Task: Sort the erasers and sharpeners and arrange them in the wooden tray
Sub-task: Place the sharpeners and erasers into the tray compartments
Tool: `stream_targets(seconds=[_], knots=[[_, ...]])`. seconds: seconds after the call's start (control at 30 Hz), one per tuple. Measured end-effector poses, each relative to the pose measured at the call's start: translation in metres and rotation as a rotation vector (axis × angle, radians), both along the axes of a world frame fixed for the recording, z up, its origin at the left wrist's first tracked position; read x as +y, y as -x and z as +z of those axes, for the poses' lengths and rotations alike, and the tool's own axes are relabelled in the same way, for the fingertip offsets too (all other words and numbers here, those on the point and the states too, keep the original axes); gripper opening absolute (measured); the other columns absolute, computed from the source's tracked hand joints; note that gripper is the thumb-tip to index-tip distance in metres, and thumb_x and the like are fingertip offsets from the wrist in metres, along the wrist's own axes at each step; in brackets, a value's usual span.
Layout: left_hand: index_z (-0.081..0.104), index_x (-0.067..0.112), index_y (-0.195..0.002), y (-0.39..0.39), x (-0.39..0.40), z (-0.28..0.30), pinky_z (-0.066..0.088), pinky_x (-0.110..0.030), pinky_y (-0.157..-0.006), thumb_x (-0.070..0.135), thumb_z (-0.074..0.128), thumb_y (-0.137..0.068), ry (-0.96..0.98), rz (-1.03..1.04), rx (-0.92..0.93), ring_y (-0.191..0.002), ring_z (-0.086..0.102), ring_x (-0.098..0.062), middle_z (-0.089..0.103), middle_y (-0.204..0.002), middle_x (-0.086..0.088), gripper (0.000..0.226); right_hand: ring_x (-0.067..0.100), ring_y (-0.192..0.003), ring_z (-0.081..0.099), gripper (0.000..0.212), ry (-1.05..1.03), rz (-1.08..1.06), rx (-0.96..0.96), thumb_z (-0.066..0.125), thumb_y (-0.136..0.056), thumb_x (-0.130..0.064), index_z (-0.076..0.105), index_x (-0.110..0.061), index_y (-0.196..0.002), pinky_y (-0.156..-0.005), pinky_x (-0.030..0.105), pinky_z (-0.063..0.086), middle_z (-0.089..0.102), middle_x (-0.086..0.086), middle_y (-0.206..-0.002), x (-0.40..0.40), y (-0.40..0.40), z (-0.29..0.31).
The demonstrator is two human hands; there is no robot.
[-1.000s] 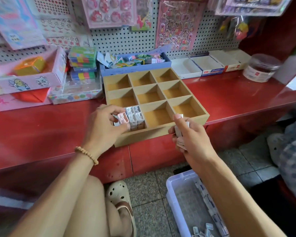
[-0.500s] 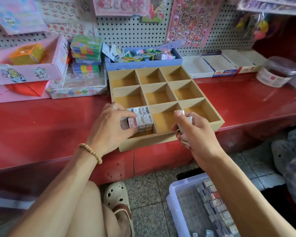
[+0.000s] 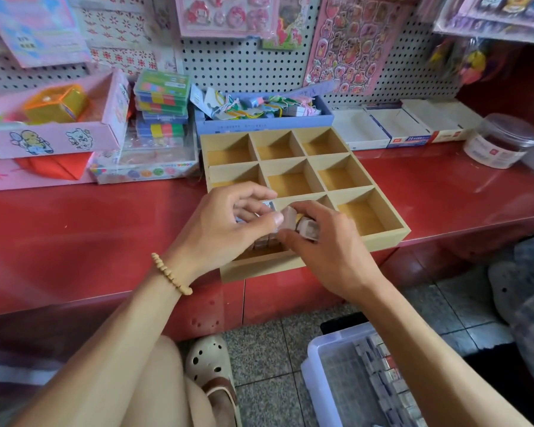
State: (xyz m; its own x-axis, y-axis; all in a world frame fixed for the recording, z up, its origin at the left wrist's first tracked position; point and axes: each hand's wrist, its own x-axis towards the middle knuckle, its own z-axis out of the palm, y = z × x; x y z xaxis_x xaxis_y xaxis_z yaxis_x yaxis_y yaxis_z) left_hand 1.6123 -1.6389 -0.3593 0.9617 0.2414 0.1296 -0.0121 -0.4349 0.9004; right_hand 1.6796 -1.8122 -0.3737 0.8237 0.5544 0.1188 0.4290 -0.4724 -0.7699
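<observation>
Currently being filled: wooden tray [image 3: 386,238], nine compartments, on the red counter [image 3: 74,229]. Near-left compartment is holding a packed block of small erasers [image 3: 264,241]; the other eight are showing bare bottoms. Left hand [image 3: 225,229] is pinching one piece above that block; right hand [image 3: 327,251] is gripping further pieces [image 3: 307,228] just beside it. Clear bin [image 3: 327,371] on the floor is holding many more, so most sorting is judged outstanding.
</observation>
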Motion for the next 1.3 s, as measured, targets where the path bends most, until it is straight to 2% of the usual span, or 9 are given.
stream_targets(seconds=[0.23,0.43,0.53,0.7,0.77,0.83,0.97,1.07,1.3], knots=[[0.072,0.02,-0.089,0.003,0.005,0.0,0.058,-0.041,-0.074,0.006,0.072,-0.085,0.313,0.039,0.035,-0.073,0.071,-0.021,0.075,-0.08,-0.004,0.015,0.005,-0.091,0.066,0.037,-0.033,0.11,-0.104,0.072,-0.091,-0.032,0.065,-0.025,-0.126,-0.079,0.028,0.052,0.072,-0.011,-0.102,0.016,0.004,0.008],[0.065,0.007,-0.089,0.008,0.016,0.009,0.052,-0.02,-0.053,-0.008,0.061,-0.088,0.564,0.042,0.081,-0.061,0.068,-0.017,0.068,-0.069,-0.007,0.015,0.008,-0.092,0.067,0.039,-0.091,0.192,-0.046,0.069,-0.092,-0.041,0.065,-0.029,-0.129,-0.083,0.038,0.054,0.075,-0.006,-0.099,0.029,0.004,0.01],[0.067,0.007,-0.094,0.011,0.025,0.01,0.054,-0.023,-0.06,-0.012,0.067,-0.078,0.568,-0.04,0.081,-0.069,0.068,-0.02,0.071,-0.08,-0.013,0.025,0.027,-0.087,0.071,0.043,-0.137,0.242,0.042,0.066,-0.092,-0.047,0.063,-0.029,-0.131,-0.081,0.05,0.055,0.076,0.007,-0.092,0.033,0.0,0.006],[0.069,0.012,-0.095,0.012,0.028,0.01,0.058,-0.029,-0.066,-0.012,0.079,-0.066,0.287,-0.059,0.046,-0.073,0.068,-0.014,0.073,-0.088,-0.004,0.039,0.031,-0.1,0.071,0.04,-0.178,0.34,0.229,0.065,-0.095,-0.035,0.064,-0.015,-0.13,-0.093,0.053,0.053,0.076,0.01,-0.103,0.032,-0.005,0.008],[0.07,0.014,-0.093,0.012,0.026,0.011,0.058,-0.028,-0.064,-0.01,0.079,-0.07,0.195,-0.043,0.018,-0.072,0.067,-0.011,0.073,-0.084,0.001,0.034,0.013,-0.081,0.072,0.029,-0.188,0.371,0.252,0.063,-0.099,-0.023,0.066,-0.011,-0.125,-0.08,0.032,0.058,0.076,-0.004,-0.087,0.029,-0.006,0.012],[0.071,0.016,-0.093,0.012,0.024,0.013,0.059,-0.028,-0.064,-0.004,0.081,-0.071,0.121,-0.044,0.008,-0.072,0.067,-0.009,0.072,-0.084,0.006,0.031,0.0,-0.055,0.056,0.019,-0.198,0.375,0.294,0.061,-0.099,-0.017,0.069,-0.015,-0.116,-0.059,0.012,0.043,0.066,-0.013,-0.065,0.027,-0.007,0.016],[0.071,0.021,-0.092,0.012,0.019,0.017,0.053,-0.02,-0.059,-0.002,0.074,-0.07,0.006,-0.014,0.012,-0.071,0.069,-0.007,0.071,-0.082,0.013,0.032,0.021,-0.059,0.035,0.014,-0.189,0.313,0.339,0.06,-0.1,-0.028,0.073,-0.027,-0.102,-0.05,0.026,0.027,0.047,0.01,-0.068,0.031,-0.004,0.02],[0.07,0.025,-0.091,0.012,0.017,0.014,0.05,-0.018,-0.054,-0.003,0.073,-0.072,-0.059,0.029,0.026,-0.058,0.068,-0.009,0.072,-0.075,0.009,0.034,0.009,-0.047,0.03,0.02,-0.139,0.208,0.239,0.062,-0.099,-0.03,0.073,-0.02,-0.086,-0.047,0.022,0.025,0.038,-0.011,-0.049,0.039,-0.003,0.017],[0.07,0.028,-0.089,0.017,0.025,0.002,0.052,-0.024,-0.064,0.019,0.083,-0.068,-0.197,0.141,-0.048,-0.074,0.066,-0.004,0.069,-0.081,0.012,0.026,0.009,-0.056,0.052,0.021,-0.163,0.083,0.262,0.065,-0.095,-0.038,0.069,-0.017,-0.094,-0.052,0.028,0.043,0.057,0.002,-0.068,0.042,-0.005,0.021]])
